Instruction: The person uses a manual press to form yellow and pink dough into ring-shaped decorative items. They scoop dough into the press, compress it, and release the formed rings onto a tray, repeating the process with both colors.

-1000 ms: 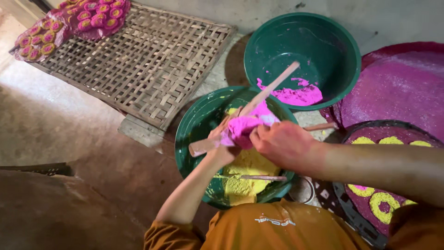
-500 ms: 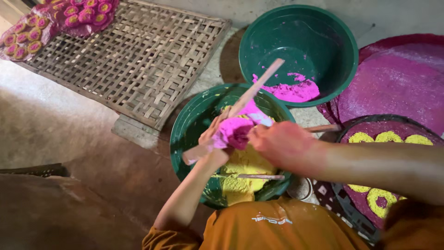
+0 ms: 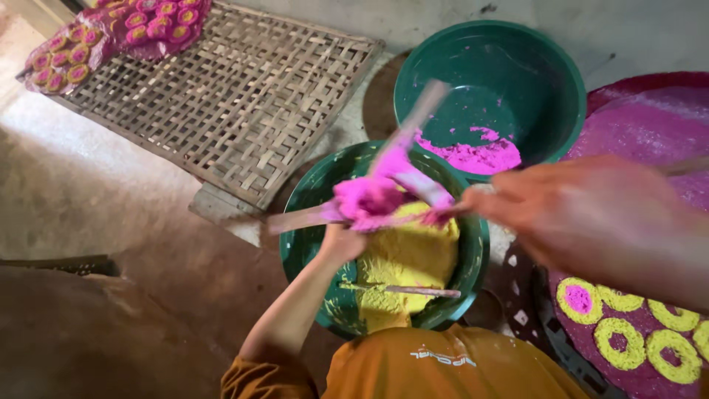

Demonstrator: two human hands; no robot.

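We count two green bowls (image 3: 517,66) and two sticks (image 3: 402,151); our left hand (image 3: 341,240) grips pink dough (image 3: 369,199), while our right hand (image 3: 591,214), now nearer and blurred, pinches it.

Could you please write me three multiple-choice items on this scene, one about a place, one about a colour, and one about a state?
1. Where is the woven bamboo mat?
A. Upper left, on the floor
B. Inside a basin
C. On the person's lap

2. What colour is the paste in the near green basin?
A. Blue
B. Yellow
C. White

3. What is the left hand doing?
A. Resting on the floor
B. Holding a stick clump coated in pink paste
C. Gripping a basin rim

Answers: 1 A, it lies beyond both basins; 2 B, yellow paste fills it; 3 B, the hand grips the sticks.
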